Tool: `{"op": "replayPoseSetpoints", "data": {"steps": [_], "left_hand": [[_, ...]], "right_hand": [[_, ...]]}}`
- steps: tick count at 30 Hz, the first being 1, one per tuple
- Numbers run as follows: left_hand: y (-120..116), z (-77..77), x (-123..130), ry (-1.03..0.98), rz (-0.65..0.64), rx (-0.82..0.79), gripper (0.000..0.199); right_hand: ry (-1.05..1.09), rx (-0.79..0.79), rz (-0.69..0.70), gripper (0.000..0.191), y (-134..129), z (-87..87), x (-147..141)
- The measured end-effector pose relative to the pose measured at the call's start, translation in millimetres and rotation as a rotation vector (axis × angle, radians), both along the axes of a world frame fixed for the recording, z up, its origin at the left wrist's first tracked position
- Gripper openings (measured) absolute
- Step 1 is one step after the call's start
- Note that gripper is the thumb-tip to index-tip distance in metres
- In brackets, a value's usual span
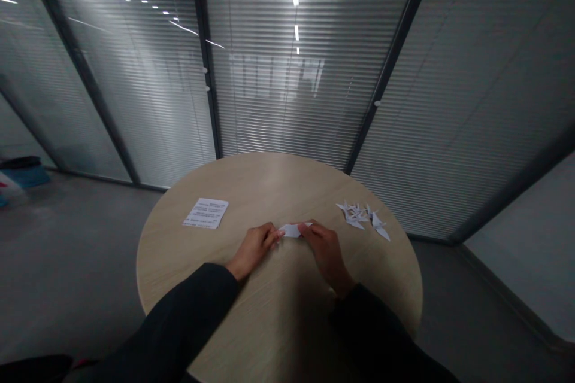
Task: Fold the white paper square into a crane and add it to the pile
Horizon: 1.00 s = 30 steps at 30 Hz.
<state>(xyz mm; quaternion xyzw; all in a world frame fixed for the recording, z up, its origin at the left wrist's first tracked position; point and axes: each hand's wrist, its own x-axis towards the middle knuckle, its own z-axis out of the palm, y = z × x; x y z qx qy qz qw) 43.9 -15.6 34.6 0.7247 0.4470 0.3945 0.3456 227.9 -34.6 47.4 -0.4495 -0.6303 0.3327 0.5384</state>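
Observation:
A small folded piece of white paper (291,231) is held between my two hands over the middle of the round table. My left hand (257,245) pinches its left end between thumb and fingers. At the other end, my right hand (324,246) grips the paper with the thumb on top. The finer creases are too small to make out. To the right lies a cluster of folded white paper cranes (354,214), apart from my right hand. A stack of printed paper sheets (206,213) rests on the left side of the table.
The round wooden table (269,179) stands close to a glass partition with blinds (287,108). Grey floor (90,263) shows on the left, with a blue bin (26,173) at the far left. A pale wall (530,245) rises on the right.

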Motion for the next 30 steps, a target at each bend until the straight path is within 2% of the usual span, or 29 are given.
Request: {"op": "replayPoseSetpoints", "data": {"steps": [2,4,8,10,12,16,19,21,23,25,26,30], "left_hand": [[2.5,-2.1,-0.3,-0.077,0.046,-0.089,0.042],[4.1,-2.5,0.1,-0.205,0.032,-0.21,0.047],[0.6,5.0,3.6,-0.556,-0.135,-0.447,0.052],[-3.3,10.7,5.7,-0.726,-0.173,-0.526,0.048],[-6.3,14.9,6.7,-0.798,-0.212,-0.572,0.042],[-5.5,13.7,4.6,-0.795,-0.193,-0.562,0.038],[-1.5,6.9,2.4,-0.75,-0.134,-0.495,0.037],[0.5,2.3,2.3,-0.673,-0.135,-0.456,0.037],[1.2,-0.9,3.6,-0.592,-0.169,-0.443,0.036],[0.8,-2.3,5.2,-0.544,-0.208,-0.443,0.036],[0.4,-2.3,5.9,-0.53,-0.222,-0.444,0.035],[-2.1,-0.6,6.8,-0.53,-0.252,-0.478,0.033]], "right_hand": [[-0.076,0.152,0.029,0.025,-2.8,0.4,-1.6],[-0.142,0.312,0.048,0.021,-5.3,-0.1,-3.6],[-0.319,0.566,0.076,0.019,-5.9,-5.4,-6.7],[-0.401,0.633,0.084,0.019,-4.1,-9.6,-7.4],[-0.48,0.671,0.088,0.019,-2.0,-13.7,-7.6],[-0.604,0.701,0.112,0.017,-1.8,-16.9,-8.9],[-0.557,0.691,0.155,0.017,-4.2,-14.7,-10.4],[-0.482,0.638,0.089,0.019,-3.7,-14.1,-10.5],[-0.438,0.552,-0.049,0.023,-0.5,-16.0,-9.5],[-0.421,0.456,-0.137,0.037,4.4,-20.1,-7.8],[-0.414,0.421,-0.14,0.04,6.8,-22.4,-7.0],[-0.371,0.381,-0.065,0.029,11.2,-26.9,-5.3]]}}
